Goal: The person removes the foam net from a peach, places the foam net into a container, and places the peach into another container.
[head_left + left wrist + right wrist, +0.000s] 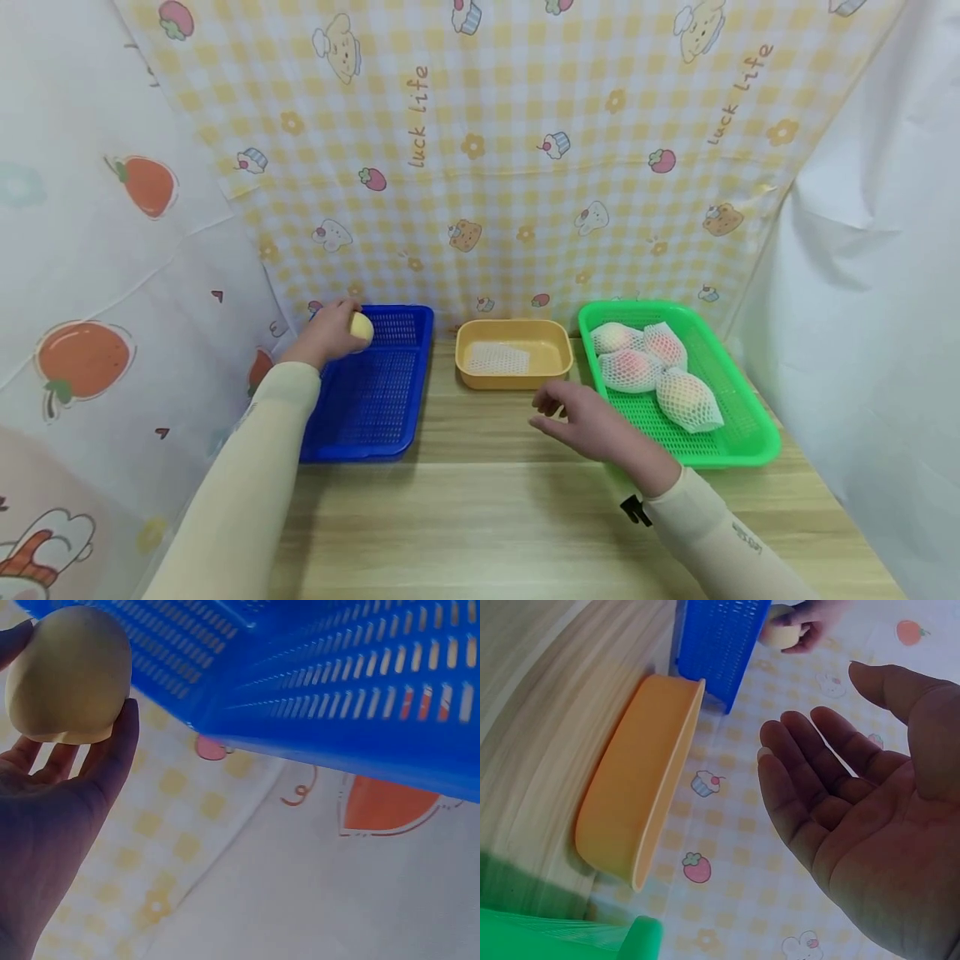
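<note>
My left hand grips a pale yellow, round fruit over the far part of the blue basket. In the left wrist view, thumb and fingers curl round the fruit, beside the basket's slotted wall. My right hand hovers above the table, between the small orange-yellow bin and the green basket. Its palm is bare in the right wrist view, with the fingers loosely bent. A white foam net lies in the orange-yellow bin.
The green basket at right holds several yellow-pink fruits in white foam nets. All three containers stand on a wooden table. Behind them hangs a yellow checked cloth; white sheets flank both sides.
</note>
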Action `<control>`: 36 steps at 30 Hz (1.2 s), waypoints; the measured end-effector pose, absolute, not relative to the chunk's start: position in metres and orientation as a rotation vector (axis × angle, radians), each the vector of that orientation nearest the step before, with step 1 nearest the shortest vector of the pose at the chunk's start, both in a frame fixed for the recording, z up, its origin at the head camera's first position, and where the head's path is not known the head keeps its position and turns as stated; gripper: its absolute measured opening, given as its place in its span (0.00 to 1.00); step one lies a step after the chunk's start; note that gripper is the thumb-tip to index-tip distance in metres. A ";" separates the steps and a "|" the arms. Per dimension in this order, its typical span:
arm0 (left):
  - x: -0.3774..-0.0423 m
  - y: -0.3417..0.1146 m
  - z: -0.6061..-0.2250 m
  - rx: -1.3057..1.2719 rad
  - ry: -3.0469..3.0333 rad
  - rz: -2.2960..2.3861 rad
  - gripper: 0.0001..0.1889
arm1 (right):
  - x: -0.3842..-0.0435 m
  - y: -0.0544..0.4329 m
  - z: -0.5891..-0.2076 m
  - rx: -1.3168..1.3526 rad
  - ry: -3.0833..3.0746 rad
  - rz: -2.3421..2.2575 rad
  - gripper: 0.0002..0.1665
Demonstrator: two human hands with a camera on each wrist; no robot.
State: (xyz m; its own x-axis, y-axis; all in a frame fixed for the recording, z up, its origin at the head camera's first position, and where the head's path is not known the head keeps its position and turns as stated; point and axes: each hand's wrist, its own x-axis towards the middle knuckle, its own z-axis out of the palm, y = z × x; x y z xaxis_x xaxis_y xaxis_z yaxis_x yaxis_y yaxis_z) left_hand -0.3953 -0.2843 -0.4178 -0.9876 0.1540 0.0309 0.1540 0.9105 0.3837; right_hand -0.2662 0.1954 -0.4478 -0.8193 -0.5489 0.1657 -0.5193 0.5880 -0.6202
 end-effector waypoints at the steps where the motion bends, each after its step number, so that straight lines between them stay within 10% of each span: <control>1: -0.397 -0.286 -0.419 0.237 3.071 0.605 0.39 | -0.266 0.196 -0.448 -0.930 2.761 -1.046 0.09; 36: -0.433 -0.299 -0.486 -0.097 3.077 0.494 0.47 | -0.260 0.199 -0.455 -0.950 2.738 -0.983 0.09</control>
State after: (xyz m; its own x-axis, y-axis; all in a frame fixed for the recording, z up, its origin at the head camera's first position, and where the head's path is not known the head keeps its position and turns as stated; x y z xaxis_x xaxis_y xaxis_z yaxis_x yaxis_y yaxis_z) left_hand -0.4330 -0.2990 -0.4859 -0.9978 -0.0577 -0.0334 -0.0652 0.9479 0.3118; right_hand -0.2599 0.1993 -0.4553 -0.8043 -0.5805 0.1268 -0.5285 0.6014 -0.5991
